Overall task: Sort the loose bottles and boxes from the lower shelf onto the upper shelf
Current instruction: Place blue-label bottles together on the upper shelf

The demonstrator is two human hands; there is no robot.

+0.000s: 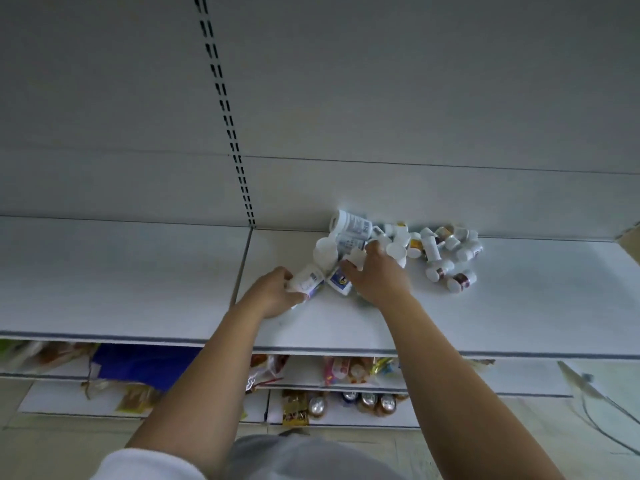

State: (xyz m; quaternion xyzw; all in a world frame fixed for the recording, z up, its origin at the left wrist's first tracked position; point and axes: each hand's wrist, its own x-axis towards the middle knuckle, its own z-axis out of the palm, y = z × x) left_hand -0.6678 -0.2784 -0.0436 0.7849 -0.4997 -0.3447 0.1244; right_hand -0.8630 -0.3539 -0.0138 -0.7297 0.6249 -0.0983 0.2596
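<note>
Leftward, the upper shelf (pixel 121 278) presents a bare white panel, bounded at the back by a slotted upright (pixel 225 109) rising from the seam between two shelf panels. Just right of the seam, the left hand (pixel 272 294) rests on the shelf surface with fingers and thumb curled round a white bottle (pixel 307 280) lying on its side. A blue-labelled bottle (pixel 340 281) lies touching that bottle on its right. Behind these, against the back wall, a large bottle (pixel 351 223) lies tilted with its barcode label facing up. Below the shelf edge, the lower shelves (pixel 450 379) carry coloured packets (pixel 341 370) and a row of cans (pixel 369 400). The right hand (pixel 377 277) reaches palm down into the near edge of the pile of bottles (pixel 446 249), fingers curled among white caps; which item it grips, if any, cannot be determined. The pile spreads rightward on the upper shelf, its bottles mostly on their sides. A cardboard box (pixel 632 242) sits at the far right edge.
</note>
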